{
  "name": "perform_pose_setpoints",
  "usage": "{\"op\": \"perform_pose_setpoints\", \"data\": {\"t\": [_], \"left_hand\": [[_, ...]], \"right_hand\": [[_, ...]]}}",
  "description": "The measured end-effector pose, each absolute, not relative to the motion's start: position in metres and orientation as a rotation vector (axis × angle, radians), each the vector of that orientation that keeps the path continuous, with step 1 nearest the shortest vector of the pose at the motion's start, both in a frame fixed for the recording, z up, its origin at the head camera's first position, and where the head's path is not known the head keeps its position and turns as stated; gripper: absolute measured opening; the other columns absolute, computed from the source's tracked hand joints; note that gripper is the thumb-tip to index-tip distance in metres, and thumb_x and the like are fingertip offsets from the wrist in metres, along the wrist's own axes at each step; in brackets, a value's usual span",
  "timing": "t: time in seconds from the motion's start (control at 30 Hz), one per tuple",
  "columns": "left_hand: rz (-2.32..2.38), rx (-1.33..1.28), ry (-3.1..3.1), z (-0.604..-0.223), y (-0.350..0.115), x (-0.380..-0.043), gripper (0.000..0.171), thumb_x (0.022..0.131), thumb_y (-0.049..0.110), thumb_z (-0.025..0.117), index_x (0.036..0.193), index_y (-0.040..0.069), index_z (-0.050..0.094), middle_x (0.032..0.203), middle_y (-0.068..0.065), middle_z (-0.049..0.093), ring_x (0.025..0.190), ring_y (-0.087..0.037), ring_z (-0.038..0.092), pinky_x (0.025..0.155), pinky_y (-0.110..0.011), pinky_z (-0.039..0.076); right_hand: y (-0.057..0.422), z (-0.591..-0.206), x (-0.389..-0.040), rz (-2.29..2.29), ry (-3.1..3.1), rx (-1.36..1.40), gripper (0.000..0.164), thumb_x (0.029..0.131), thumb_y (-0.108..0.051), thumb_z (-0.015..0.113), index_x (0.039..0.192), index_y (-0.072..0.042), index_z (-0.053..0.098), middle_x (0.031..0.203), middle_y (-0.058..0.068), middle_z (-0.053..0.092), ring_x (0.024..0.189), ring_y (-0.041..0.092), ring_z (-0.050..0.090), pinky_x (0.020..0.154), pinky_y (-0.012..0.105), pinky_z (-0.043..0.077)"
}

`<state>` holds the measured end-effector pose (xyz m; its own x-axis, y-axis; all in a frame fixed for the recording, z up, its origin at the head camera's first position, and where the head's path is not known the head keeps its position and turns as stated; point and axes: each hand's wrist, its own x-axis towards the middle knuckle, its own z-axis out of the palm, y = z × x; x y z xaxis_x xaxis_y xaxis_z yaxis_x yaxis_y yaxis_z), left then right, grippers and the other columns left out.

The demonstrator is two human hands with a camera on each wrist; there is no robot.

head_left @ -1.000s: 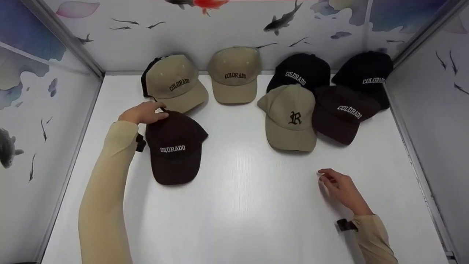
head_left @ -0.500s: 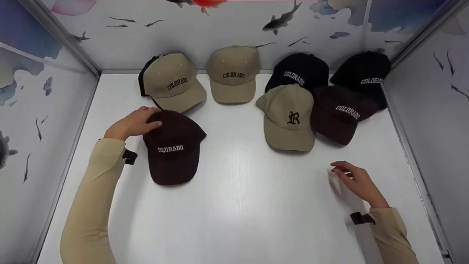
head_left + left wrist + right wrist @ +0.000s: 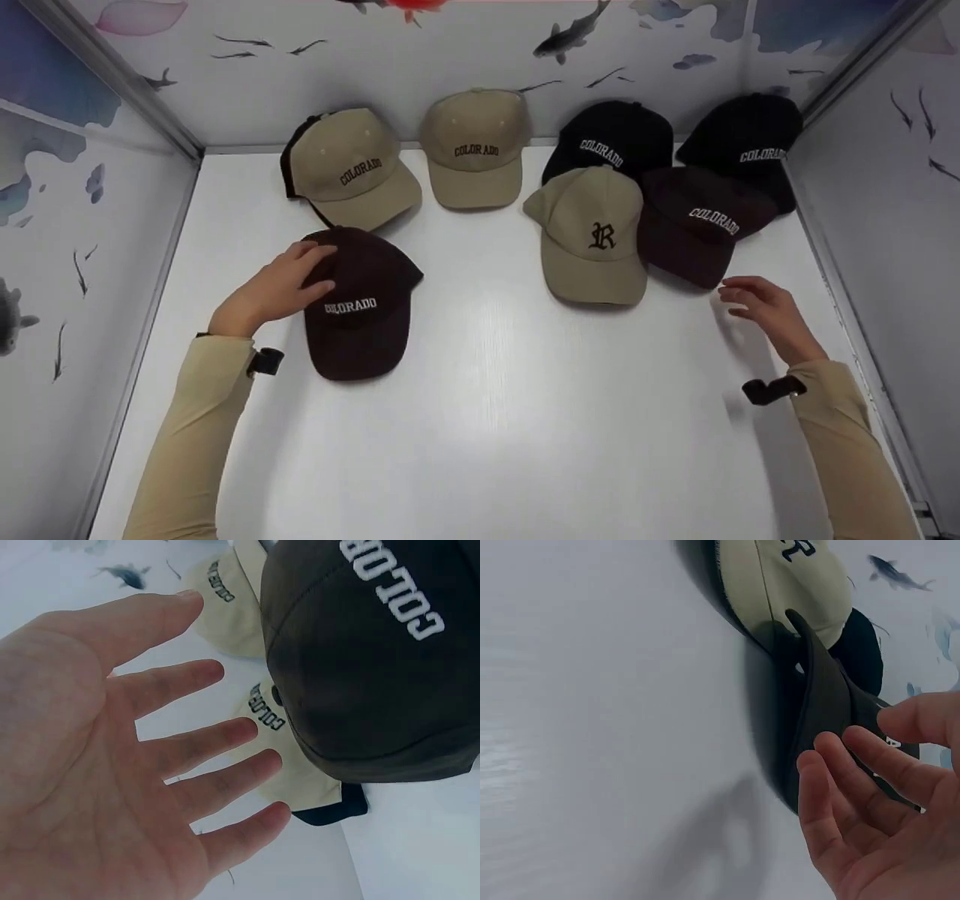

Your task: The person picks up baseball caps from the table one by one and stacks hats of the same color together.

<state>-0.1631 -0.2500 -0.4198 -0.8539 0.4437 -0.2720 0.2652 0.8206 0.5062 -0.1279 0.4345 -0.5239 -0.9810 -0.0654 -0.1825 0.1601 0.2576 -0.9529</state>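
Head view: left hand (image 3: 276, 289) near left maroon COLORADO cap (image 3: 366, 322), right hand (image 3: 772, 311) near right maroon COLORADO cap (image 3: 694, 221).
Spread fingers (image 3: 202, 741) on left; loosely bent fingers (image 3: 892, 763) on right, slightly apart.

The front-left cap (image 3: 367, 281) is dark maroon with white lettering, and the right-hand maroon cap (image 3: 691, 229) matches it. The back-left cap (image 3: 356, 161) and the back-middle cap (image 3: 476, 146) are tan with dark brown lettering; black shows along the first one's back edge. A khaki cap (image 3: 592, 232) bears a dark Gothic R. The centre-right black cap (image 3: 634, 135) and the corner black cap (image 3: 739, 139) have white lettering. The bench (image 3: 487, 420) is white, faintly streaked. Beige sleeves (image 3: 191, 435); pale walls (image 3: 465, 45) patterned with grey fish and blue-violet washes.
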Motion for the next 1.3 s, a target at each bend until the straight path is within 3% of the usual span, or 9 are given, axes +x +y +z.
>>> {"op": "perform_pose_setpoints", "data": {"t": [0.2, 0.3, 0.37, 0.47, 0.6, 0.83, 1.0, 1.1, 1.3], "left_hand": [[0.644, 0.636, 2.69, -0.43, -0.236, -0.146, 0.052, 0.098, 0.018, 0.058, 0.143, -0.002, 0.04, 0.143, -0.031, 0.032, 0.127, -0.05, 0.036, 0.1, -0.062, 0.032], [0.645, 0.698, 2.721, -0.439, -0.227, -0.138, 0.05, 0.097, 0.016, 0.06, 0.14, -0.003, 0.043, 0.142, -0.032, 0.034, 0.126, -0.05, 0.039, 0.099, -0.061, 0.033], [0.645, 0.73, 2.737, -0.445, -0.222, -0.131, 0.049, 0.096, 0.015, 0.061, 0.139, -0.002, 0.045, 0.141, -0.032, 0.036, 0.125, -0.05, 0.04, 0.099, -0.061, 0.033], [0.64, 0.779, 2.766, -0.454, -0.215, -0.118, 0.049, 0.095, 0.014, 0.063, 0.137, -0.002, 0.047, 0.14, -0.032, 0.038, 0.125, -0.049, 0.041, 0.098, -0.061, 0.035], [0.645, 0.836, 2.792, -0.464, -0.207, -0.1, 0.049, 0.093, 0.015, 0.066, 0.135, -0.002, 0.049, 0.138, -0.031, 0.041, 0.125, -0.047, 0.042, 0.095, -0.062, 0.037], [0.698, 0.773, 2.74, -0.485, -0.206, -0.073, 0.046, 0.094, 0.015, 0.065, 0.134, -0.001, 0.05, 0.135, -0.028, 0.045, 0.122, -0.045, 0.046, 0.094, -0.059, 0.04], [0.721, 0.664, 2.69, -0.499, -0.211, -0.064, 0.045, 0.094, 0.014, 0.065, 0.133, -0.002, 0.051, 0.134, -0.026, 0.046, 0.121, -0.043, 0.046, 0.095, -0.054, 0.041], [0.751, 0.634, 2.682, -0.505, -0.213, -0.065, 0.044, 0.093, 0.013, 0.065, 0.133, -0.003, 0.052, 0.134, -0.026, 0.047, 0.122, -0.042, 0.045, 0.097, -0.053, 0.04], [0.776, 0.624, 2.687, -0.508, -0.214, -0.07, 0.043, 0.094, 0.013, 0.064, 0.132, -0.003, 0.053, 0.131, -0.022, 0.049, 0.121, -0.039, 0.047, 0.098, -0.051, 0.04]], "right_hand": [[0.446, -0.514, -0.148, -2.085, 2.179, 0.263, 0.019, 0.099, -0.002, 0.051, 0.117, 0.001, 0.052, 0.103, -0.002, 0.062, 0.092, 0.005, 0.061, 0.078, 0.018, 0.05], [0.449, -0.511, -0.158, -1.954, 2.329, 0.302, 0.016, 0.1, -0.01, 0.049, 0.116, -0.006, 0.052, 0.105, -0.004, 0.056, 0.093, 0.003, 0.056, 0.077, 0.016, 0.049], [0.451, -0.511, -0.165, -1.746, 2.482, 0.328, 0.026, 0.102, -0.021, 0.046, 0.123, -0.005, 0.049, 0.112, 0.001, 0.053, 0.098, 0.005, 0.053, 0.078, 0.015, 0.048], [0.453, -0.511, -0.178, -1.447, 2.631, 0.347, 0.053, 0.103, -0.036, 0.039, 0.139, 0.003, 0.037, 0.132, 0.018, 0.043, 0.117, 0.022, 0.048, 0.081, 0.014, 0.046], [0.457, -0.509, -0.192, -1.371, 2.62, 0.333, 0.071, 0.103, -0.041, 0.032, 0.149, 0.008, 0.013, 0.152, 0.031, 0.015, 0.137, 0.044, 0.024, 0.088, 0.017, 0.041], [0.463, -0.501, -0.21, -1.375, 2.616, 0.259, 0.077, 0.102, -0.041, 0.034, 0.151, 0.005, -0.003, 0.154, 0.031, -0.002, 0.14, 0.048, 0.004, 0.112, 0.051, 0.017], [0.468, -0.5, -0.219, -1.487, 2.544, 0.301, 0.08, 0.102, -0.038, 0.035, 0.149, 0.004, -0.015, 0.153, 0.029, -0.018, 0.139, 0.043, -0.013, 0.113, 0.047, -0.001], [0.471, -0.502, -0.221, -1.536, 2.499, 0.324, 0.081, 0.102, -0.038, 0.035, 0.148, 0.005, -0.017, 0.153, 0.028, -0.018, 0.14, 0.037, -0.015, 0.114, 0.039, -0.003], [0.466, -0.504, -0.218, -1.695, 2.355, 0.486, 0.085, 0.099, -0.044, 0.043, 0.152, 0.001, -0.007, 0.158, 0.021, -0.001, 0.145, 0.024, 0.007, 0.115, 0.042, 0.01]]}}
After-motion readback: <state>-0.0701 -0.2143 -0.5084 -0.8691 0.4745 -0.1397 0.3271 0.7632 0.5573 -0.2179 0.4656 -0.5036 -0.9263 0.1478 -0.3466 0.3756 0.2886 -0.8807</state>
